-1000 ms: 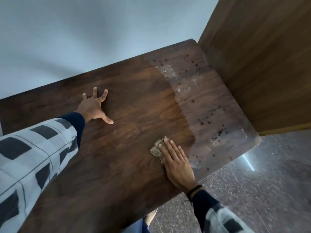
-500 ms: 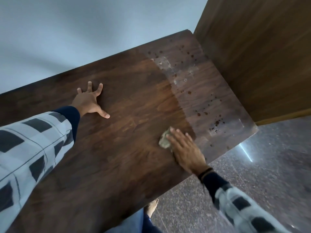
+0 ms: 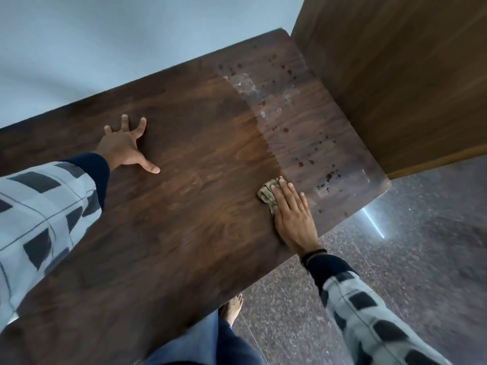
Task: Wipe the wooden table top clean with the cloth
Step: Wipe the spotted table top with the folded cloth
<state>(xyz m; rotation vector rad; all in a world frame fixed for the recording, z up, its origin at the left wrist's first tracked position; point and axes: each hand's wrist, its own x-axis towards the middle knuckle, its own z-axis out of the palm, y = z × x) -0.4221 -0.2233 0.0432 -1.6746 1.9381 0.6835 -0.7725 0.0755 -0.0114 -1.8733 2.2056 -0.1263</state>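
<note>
Beside spotted patch (image 3: pixel 311 143): right hand (image 3: pixel 292 219) flat, pressing cloth (image 3: pixel 266 194) to scrub; left hand (image 3: pixel 121 148) splayed on table top (image 3: pixel 184 233), bracing me.

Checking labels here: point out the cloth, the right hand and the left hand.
cloth (image 3: pixel 266 194), head view, exposed bunched part
right hand (image 3: pixel 293 218), head view, back of hand
left hand (image 3: pixel 119 150), head view, back of hand

Right hand (image 3: pixel 292 214) slid cloth (image 3: pixel 267 194) rightward, reaching edge of dusty patch (image 3: pixel 303 122)
</note>
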